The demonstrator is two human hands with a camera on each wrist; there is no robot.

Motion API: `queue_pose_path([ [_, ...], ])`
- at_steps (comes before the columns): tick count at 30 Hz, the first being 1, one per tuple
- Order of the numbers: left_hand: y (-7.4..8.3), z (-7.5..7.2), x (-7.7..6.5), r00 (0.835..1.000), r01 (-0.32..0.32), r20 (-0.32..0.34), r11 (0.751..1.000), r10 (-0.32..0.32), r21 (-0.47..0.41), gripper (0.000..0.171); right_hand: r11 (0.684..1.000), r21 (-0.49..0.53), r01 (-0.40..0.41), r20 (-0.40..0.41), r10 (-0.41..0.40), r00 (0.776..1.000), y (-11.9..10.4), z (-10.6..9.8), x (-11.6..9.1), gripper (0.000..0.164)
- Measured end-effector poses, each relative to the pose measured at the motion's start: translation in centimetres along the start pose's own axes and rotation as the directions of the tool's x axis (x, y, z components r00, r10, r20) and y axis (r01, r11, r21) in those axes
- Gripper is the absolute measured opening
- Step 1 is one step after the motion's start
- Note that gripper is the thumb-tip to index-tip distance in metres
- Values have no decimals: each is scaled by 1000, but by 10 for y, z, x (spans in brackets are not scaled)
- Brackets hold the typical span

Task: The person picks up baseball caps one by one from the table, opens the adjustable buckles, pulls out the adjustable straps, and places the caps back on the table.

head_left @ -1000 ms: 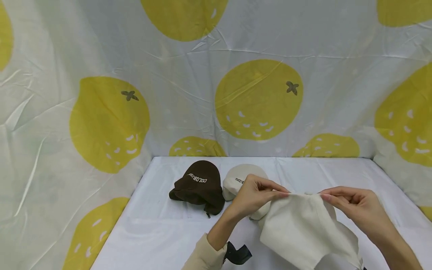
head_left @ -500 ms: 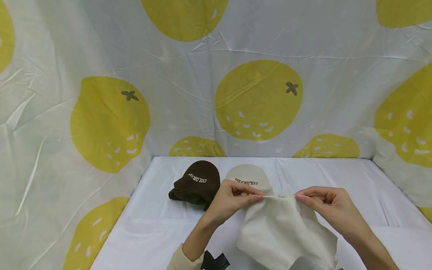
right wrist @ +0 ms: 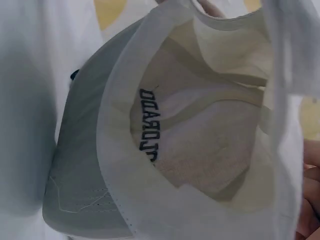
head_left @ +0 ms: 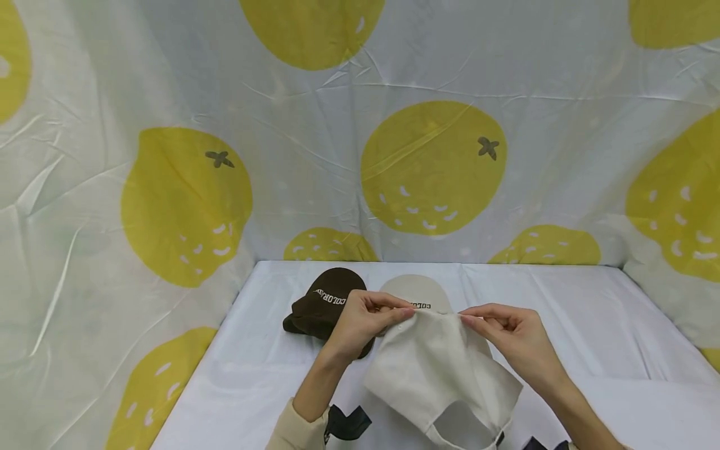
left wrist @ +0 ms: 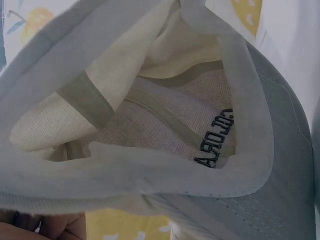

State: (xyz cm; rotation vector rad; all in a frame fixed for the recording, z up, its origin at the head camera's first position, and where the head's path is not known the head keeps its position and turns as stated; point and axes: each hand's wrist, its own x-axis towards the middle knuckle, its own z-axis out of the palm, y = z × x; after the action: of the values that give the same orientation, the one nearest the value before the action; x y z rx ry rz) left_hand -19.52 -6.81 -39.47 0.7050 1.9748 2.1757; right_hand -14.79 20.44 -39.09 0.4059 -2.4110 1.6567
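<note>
An off-white baseball cap [head_left: 439, 362] hangs between my two hands over the white table, its rear opening and strap toward me. My left hand [head_left: 365, 322] pinches its top fabric between thumb and fingers. A short way to the right, my right hand [head_left: 514, 337] pinches the same top edge. Both wrist views look into the hollow of the cap [left wrist: 165, 110], where dark stitched lettering [right wrist: 149, 125] shows on the lining. The cap's brim [right wrist: 80, 160] is seen in those views but hidden in the head view.
A dark brown cap [head_left: 326, 306] with white lettering lies behind my left hand. Beside it, a second off-white cap [head_left: 413, 287] is partly covered by the held one. A lemon-print curtain [head_left: 304, 156] borders the white table [head_left: 242, 387].
Both hands have moved left across the table with the pinched cap, and it now hangs in front of the other off-white cap. Its rear opening shows more fully.
</note>
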Motion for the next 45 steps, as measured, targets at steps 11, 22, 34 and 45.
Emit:
queue_pose_path([
  [11,-4,0,3,996,41,-76,993,-50,-108,30,989,-41,139,-123,-143,982,0,11,10,10],
  [22,-7,-3,7,984,53,-161,982,-83,-183,9,986,-28,163,-16,-163,986,-14,-2,3,16],
  [34,-13,-13,13,966,29,-247,977,-82,-210,14,942,122,312,341,-335,878,2,-41,10,28],
  [45,-15,-14,14,951,43,-289,970,-113,-238,12,887,343,310,573,-459,679,15,-36,14,31],
])
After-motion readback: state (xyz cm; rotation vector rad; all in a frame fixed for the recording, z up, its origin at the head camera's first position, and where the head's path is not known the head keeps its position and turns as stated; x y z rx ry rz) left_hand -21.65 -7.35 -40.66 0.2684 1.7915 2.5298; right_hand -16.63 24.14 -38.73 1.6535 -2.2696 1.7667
